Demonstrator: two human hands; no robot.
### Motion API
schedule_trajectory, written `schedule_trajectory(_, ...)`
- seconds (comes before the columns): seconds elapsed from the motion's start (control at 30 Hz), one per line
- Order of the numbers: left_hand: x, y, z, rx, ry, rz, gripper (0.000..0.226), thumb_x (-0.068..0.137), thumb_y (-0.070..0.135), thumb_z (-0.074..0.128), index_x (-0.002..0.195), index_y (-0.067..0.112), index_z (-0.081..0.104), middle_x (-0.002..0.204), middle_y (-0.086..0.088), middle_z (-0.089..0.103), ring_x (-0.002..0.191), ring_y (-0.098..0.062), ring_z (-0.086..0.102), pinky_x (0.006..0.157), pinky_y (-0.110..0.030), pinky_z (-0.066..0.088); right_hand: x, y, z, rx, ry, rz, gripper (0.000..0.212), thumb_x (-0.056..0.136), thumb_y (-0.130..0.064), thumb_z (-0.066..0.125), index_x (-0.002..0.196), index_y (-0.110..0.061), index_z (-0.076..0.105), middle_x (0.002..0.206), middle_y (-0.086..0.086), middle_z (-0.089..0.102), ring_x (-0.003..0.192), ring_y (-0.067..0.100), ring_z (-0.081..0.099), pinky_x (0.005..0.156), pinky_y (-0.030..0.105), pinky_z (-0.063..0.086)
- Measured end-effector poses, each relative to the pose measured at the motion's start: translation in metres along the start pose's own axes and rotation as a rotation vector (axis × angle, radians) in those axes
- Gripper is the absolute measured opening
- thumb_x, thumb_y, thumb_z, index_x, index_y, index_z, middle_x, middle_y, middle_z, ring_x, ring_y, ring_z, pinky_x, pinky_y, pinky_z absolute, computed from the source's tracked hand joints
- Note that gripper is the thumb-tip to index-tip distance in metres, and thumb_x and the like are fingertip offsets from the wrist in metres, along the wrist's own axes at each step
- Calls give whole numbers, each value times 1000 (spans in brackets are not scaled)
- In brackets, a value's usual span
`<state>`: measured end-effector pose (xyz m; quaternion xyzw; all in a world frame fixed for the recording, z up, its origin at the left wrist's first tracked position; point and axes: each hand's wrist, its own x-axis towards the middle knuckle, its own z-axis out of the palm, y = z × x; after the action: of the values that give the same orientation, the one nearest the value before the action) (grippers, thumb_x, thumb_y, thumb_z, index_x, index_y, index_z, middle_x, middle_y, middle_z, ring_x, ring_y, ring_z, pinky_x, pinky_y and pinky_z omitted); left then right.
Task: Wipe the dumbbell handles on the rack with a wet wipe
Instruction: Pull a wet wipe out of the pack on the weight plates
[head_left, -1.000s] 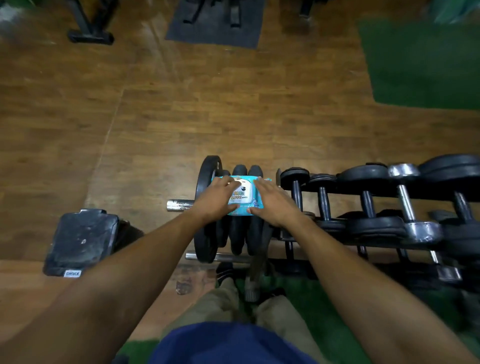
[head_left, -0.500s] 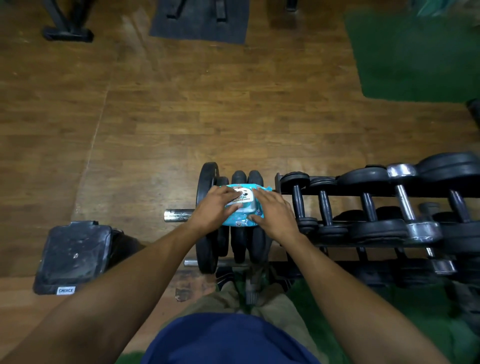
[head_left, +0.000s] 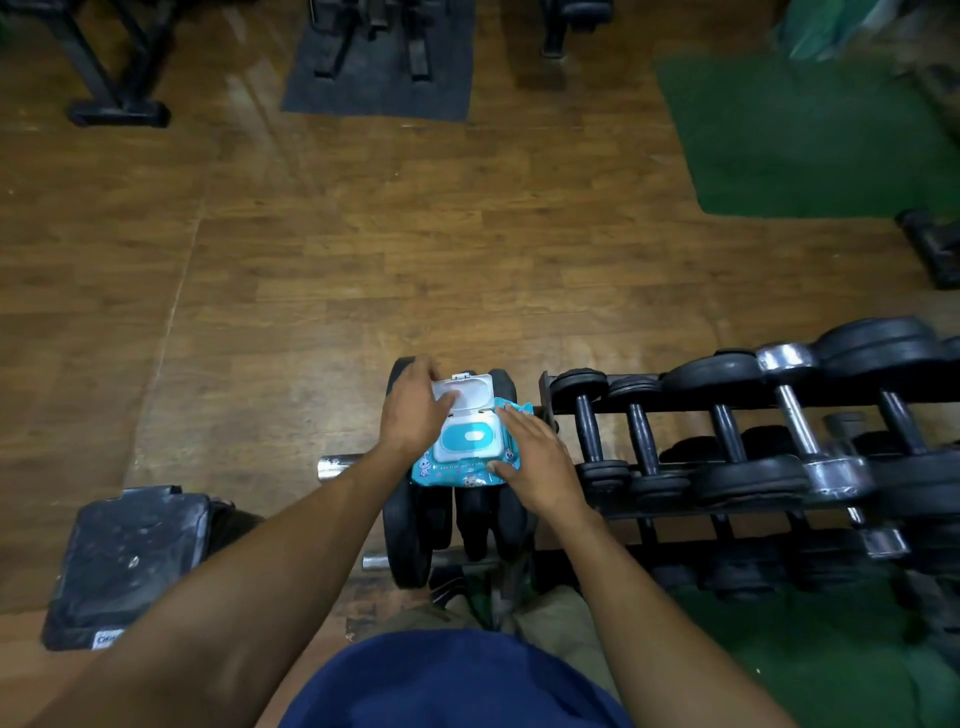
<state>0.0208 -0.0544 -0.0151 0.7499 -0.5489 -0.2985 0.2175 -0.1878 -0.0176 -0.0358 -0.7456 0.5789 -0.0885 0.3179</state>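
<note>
Pad (head_left: 132, 561): dark, scuffed, square; lies on the wood floor (head_left: 467, 260) at near left, a white label at its near edge.
Bar (head_left: 340, 466): chrome end juts left from under the left forearm; a second chrome end sits lower and nearer, below the plates.
Plates (head_left: 410, 540): black discs standing on edge, side by side on the bars, directly under the pack.
Left hand (head_left: 413, 410): reaches over the pack's far left corner; fingers curled, tips on the flipped-up lid, thumb side hidden, so exact pinch unclear; grasps or props the lid.
Lid (head_left: 465, 392): white, hinged open and tilted away to the far side, inner face showing.
Pack (head_left: 462, 457): blue wet-wipe pack with cartoon print, lying flat atop the plates between both hands; white frame with a teal seal over the opening, no wipe drawn out.
Right hand (head_left: 535, 460): lies on the pack's right side; fingers straight, slightly spread, pointing far-left; thumb tip pressed on the near right edge; released, flat, steadying rather than gripping.
Rack (head_left: 675, 514): black, tiered, runs from just right of the plates to the right edge.
Dumbbells (head_left: 644, 441): row across the top tier, mostly black heads with dark handles; well apart from both hands, untouched.
Chrome dumbbell (head_left: 800, 421): shiny heads and handle, toward the right of the row.
Green mat (head_left: 810, 135): far right on the floor; another green patch at near right under the rack.
Grey mat (head_left: 379, 78): far centre, black machine feet on it.
</note>
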Motion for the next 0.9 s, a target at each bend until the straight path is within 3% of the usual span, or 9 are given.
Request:
schedule_trajectory(0.13, -3, 3, 1, -34, 59, -61, 25, 92, 13, 69, 92, 19, 44, 91, 1, 57, 78, -21, 52, 66, -35, 35, 1, 3, 0, -3, -15, 3, 85, 84, -34, 78, 155, -30, 33, 159, -12, 35, 147, 11, 28, 121, 34, 26)
schedule_trajectory(0.27, -18, -4, 4, 101, -91, 220, 15, 87, 21, 76, 86, 23, 61, 93, 8, 56, 93, -22, 56, 77, -38, 43, 2, 3, 3, 18, -2, 15, 87, 81, -34, 80, 155, -32, 34, 159, -14, 35, 147, 9, 28, 121, 37, 28)
schedule_trajectory(0.37, -30, -14, 9, 239, -143, 325, 13, 89, 34, 77, 94, 24, 71, 107, 5, 61, 103, -18, 51, 83, -37, 40, 0, 3, 6, 31, 10, 29, 87, 81, -32, 80, 155, -31, 34, 159, -13, 35, 148, 8, 27, 121, 38, 29)
schedule_trajectory(0.53, -35, -20, 12, 270, -126, 426, 23, 92, 35, 74, 111, 23, 75, 115, 5, 62, 108, -18, 54, 88, -39, 42, 1, 4, 4, 14, 10, 24, 86, 82, -34, 79, 155, -31, 34, 159, -12, 36, 147, 8, 28, 120, 38, 30)
schedule_trajectory(0.73, -40, -11, 19, 315, -107, 415, 24, 94, 29, 71, 111, 14, 77, 103, -3, 66, 101, -24, 58, 87, -42, 47, 2, 4, 3, 7, 7, 21, 84, 82, -32, 78, 155, -29, 35, 158, -12, 37, 146, 8, 29, 121, 35, 28)
schedule_trajectory(0.9, -42, -1, 26, 282, -83, 350, 12, 91, 17, 68, 88, 9, 76, 88, -8, 66, 86, -29, 64, 78, -43, 47, 4, 5, 2, -2, 1, 3, 83, 81, -30, 76, 154, -28, 36, 158, -11, 38, 146, 9, 31, 121, 36, 29)
